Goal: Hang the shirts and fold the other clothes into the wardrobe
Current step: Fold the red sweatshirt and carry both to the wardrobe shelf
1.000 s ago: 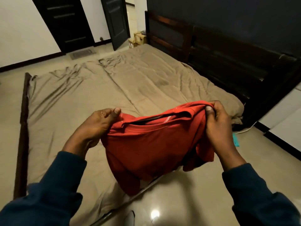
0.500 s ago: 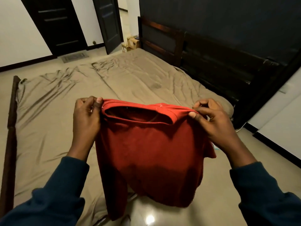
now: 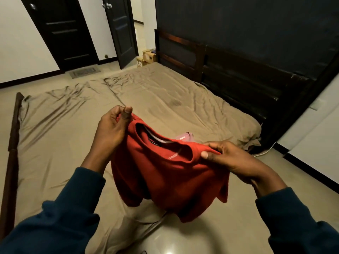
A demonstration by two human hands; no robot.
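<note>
A red T-shirt point(image 3: 170, 178) hangs in the air above the near edge of the bed, its neck opening facing me. My left hand point(image 3: 113, 125) pinches one shoulder of the shirt, raised higher. My right hand point(image 3: 225, 158) grips the other shoulder, lower and to the right. The shirt's body droops folded below my hands. A small pink garment point(image 3: 185, 136) lies on the bed just behind the shirt, mostly hidden by it.
The bed point(image 3: 73, 136) with a wrinkled tan sheet spreads ahead and to the left, with a dark headboard point(image 3: 229, 70) at its right. Two dark doors point(image 3: 64, 32) stand at the back. Glossy floor tiles point(image 3: 256, 208) lie below me.
My left hand has risen and my right hand has dropped, tilting the shirt. The neck opening has widened and the pink garment behind it has come into view.
</note>
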